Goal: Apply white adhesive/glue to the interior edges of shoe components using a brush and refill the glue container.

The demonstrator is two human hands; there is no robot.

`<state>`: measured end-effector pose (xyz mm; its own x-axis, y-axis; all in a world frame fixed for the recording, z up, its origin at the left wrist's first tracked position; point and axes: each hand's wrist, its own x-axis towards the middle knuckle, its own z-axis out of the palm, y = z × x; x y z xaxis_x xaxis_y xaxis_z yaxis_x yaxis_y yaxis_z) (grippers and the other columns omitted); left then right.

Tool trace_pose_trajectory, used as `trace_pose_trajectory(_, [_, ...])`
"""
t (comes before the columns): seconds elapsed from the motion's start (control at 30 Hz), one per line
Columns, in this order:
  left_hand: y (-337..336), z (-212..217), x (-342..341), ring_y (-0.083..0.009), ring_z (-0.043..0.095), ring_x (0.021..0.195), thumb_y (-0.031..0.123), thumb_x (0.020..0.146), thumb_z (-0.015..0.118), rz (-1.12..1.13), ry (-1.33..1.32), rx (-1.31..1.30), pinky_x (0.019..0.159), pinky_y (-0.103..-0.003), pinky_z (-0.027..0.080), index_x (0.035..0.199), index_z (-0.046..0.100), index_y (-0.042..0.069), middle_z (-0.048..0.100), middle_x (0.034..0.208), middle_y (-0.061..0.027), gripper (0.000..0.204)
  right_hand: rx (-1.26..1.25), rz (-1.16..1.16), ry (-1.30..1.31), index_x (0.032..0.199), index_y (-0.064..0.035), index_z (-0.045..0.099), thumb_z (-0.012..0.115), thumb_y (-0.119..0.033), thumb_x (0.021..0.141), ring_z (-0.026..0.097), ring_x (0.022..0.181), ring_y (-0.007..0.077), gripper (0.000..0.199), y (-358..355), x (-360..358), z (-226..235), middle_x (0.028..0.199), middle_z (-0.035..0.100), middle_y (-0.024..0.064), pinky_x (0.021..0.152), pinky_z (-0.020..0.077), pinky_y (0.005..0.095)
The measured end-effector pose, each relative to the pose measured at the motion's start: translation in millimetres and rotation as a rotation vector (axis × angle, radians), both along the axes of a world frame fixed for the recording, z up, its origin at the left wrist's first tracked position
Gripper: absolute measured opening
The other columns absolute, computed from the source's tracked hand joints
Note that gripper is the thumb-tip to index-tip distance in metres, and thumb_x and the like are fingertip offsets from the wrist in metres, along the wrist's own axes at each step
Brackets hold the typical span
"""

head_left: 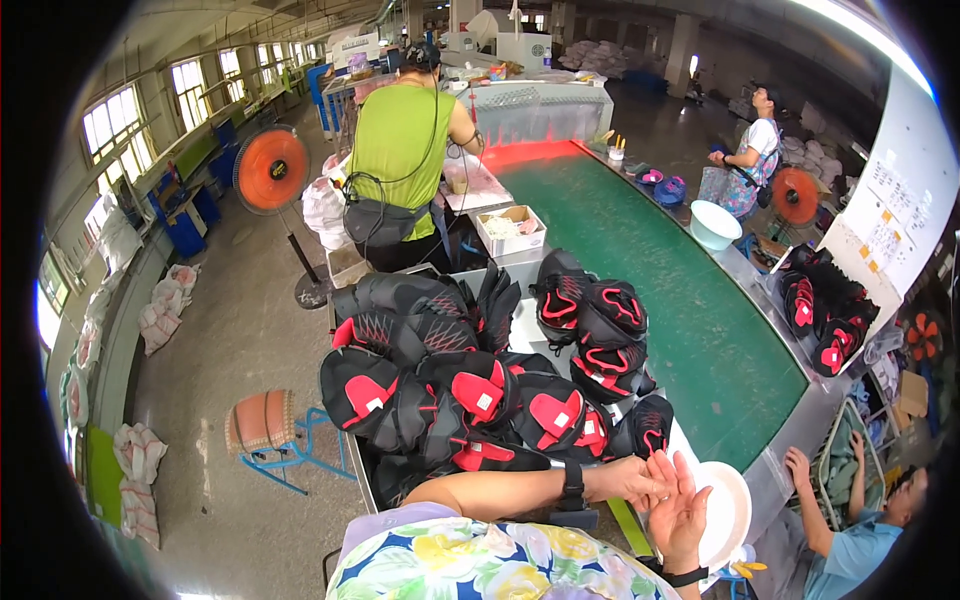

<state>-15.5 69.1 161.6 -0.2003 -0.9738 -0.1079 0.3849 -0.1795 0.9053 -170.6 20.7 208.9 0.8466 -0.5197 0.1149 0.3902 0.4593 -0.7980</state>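
My left hand [630, 481] reaches across from the left, its fingers drawn together against the palm of my right hand. Whatever it may pinch there is too small to make out. Palm up, my right hand [680, 518] has its fingers stretched and apart. Beside it sits a white round bowl [735, 505], partly covered by that hand. Just beyond both hands a black shoe upper [652, 425] with red trim lies at the edge of a heap. More black and red shoe uppers [480, 390] are piled on the table to the left.
A green conveyor belt [690, 310] runs along the right. Ahead, a person in a green top [398, 140] works near a white box [511, 230]. Another person in blue [870, 555] is low at the right. A stool [262, 422] and an orange fan [272, 170] stand left.
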Motion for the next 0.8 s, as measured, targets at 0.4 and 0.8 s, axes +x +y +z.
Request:
trace_pose_trajectory(0.4, [17.9,-29.8,-7.9,-0.0105,0.061,0.075,0.029,0.085,0.075,0.028,-0.005,0.002,0.07,-0.025,0.05,0.094,0.066,0.003,0.064,0.081,-0.0019,0.029,0.08,0.03,0.021,0.142,0.0015,0.038,0.022,-0.062,0.098,0.04,0.134,0.0341,0.079,5.0,-5.0,-13.2,0.142,0.045,0.0226,0.114,0.0258,0.0459])
trace_pose_trajectory(0.8, [27.0,-17.7,36.9,-0.009,0.06,0.096,0.019,0.085,0.074,0.179,-0.507,-0.235,0.081,-0.025,0.05,0.136,0.045,0.003,0.064,0.106,-0.005,0.06,-0.11,0.255,0.179,0.139,0.0035,0.044,0.032,-0.056,0.1,0.043,0.131,0.0315,0.072,4.0,-2.7,-12.9,0.145,0.043,0.0191,0.11,0.0299,0.044])
